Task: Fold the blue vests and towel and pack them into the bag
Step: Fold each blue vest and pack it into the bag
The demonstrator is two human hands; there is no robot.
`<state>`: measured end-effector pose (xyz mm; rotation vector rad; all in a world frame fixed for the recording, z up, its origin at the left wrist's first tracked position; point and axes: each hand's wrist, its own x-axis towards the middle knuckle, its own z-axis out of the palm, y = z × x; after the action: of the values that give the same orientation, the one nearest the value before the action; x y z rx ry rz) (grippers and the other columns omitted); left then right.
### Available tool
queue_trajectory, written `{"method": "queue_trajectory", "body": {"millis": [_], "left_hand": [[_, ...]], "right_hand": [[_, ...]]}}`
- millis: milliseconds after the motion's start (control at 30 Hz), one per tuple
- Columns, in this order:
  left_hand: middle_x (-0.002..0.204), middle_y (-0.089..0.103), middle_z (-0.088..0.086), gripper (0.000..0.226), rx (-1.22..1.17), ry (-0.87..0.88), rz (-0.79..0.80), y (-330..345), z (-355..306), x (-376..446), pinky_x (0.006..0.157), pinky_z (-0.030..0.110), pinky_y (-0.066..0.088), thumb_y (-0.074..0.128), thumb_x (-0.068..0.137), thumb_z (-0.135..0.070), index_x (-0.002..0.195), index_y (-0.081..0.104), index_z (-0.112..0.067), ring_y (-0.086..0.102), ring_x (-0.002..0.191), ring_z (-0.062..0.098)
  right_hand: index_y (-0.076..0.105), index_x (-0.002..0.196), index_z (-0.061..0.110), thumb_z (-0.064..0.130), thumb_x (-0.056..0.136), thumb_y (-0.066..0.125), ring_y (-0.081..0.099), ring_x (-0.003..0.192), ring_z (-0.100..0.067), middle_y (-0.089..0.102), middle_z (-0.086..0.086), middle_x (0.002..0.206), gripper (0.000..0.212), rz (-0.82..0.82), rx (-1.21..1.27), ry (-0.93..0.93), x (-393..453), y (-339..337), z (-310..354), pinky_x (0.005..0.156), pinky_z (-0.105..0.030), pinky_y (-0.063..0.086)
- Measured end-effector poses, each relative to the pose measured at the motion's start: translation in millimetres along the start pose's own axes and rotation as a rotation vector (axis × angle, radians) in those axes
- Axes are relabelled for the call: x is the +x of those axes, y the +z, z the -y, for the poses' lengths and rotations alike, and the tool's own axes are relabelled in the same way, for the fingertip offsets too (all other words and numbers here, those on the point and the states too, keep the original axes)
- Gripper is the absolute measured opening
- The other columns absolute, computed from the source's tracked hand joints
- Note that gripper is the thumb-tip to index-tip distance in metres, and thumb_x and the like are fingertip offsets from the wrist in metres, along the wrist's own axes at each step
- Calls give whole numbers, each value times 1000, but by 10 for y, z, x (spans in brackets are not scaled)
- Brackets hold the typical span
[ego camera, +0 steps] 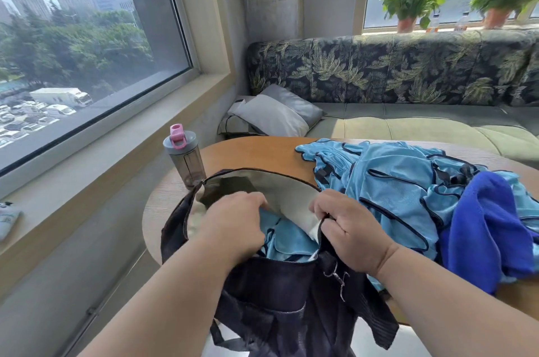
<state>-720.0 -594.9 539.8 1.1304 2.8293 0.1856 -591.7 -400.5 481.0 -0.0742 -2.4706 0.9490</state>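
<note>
Two hands at the bag: left hand presses a vest in, fingers curled; right hand fingers pinch the rim

The dark navy bag stands at the near edge of the round wooden bench, its zipped mouth pulled wide to show a pale lining, with one light-blue vest lying crumpled inside. To its right, the remaining light-blue vests, mesh fabric edged in dark trim, lie unfolded in a loose heap on the bench. The royal-blue towel is draped, also unfolded, over the right side of that heap.
</note>
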Motion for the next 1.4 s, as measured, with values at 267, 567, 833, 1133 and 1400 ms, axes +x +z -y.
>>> {"method": "queue_trajectory", "body": {"millis": [267, 567, 833, 1133, 1400], "left_hand": [[139, 63, 16, 57, 48, -140, 461, 462, -315, 468, 99, 36, 48, 58, 102, -51, 136, 64, -6, 60, 127, 34], [114, 75, 5, 58, -405, -292, 471, 701, -148, 455, 85, 35, 62, 78, 76, -14, 132, 67, -21, 74, 102, 25], [109, 75, 5, 38, -277, -241, 285, 832, -210, 515, 83, 30, 54, 79, 85, -32, 120, 67, -20, 70, 104, 26], [117, 69, 7, 39, -17, -153, 374, 885, -207, 554, 83, 31, 53, 68, 85, -32, 121, 61, -18, 66, 105, 28], [124, 59, 6, 61, 55, 74, 217, 970, -285, 549, 84, 37, 51, 77, 83, -33, 134, 45, -31, 64, 113, 33]], "right_hand": [[39, 69, 6, 0, 72, 39, 54, 91, -32, 52, -13, 81, 6, -107, 166, 9, -46, -140, -123, 82, -26, 43], [45, 67, 10, 10, 75, 41, 56, 92, -25, 56, -7, 85, 9, -109, 153, 10, -44, -120, -147, 82, -38, 45], [47, 66, 9, 13, 76, 41, 59, 95, -19, 58, -7, 86, 13, -111, 165, 37, -41, -100, -140, 83, -38, 46], [47, 67, 9, 8, 77, 43, 59, 98, -18, 58, -4, 87, 11, -105, 169, 51, -85, -98, -175, 84, -35, 47], [46, 66, 18, 20, 78, 41, 57, 93, -27, 57, -4, 87, 13, -86, 146, 62, -128, -83, -195, 81, -45, 46]]}}
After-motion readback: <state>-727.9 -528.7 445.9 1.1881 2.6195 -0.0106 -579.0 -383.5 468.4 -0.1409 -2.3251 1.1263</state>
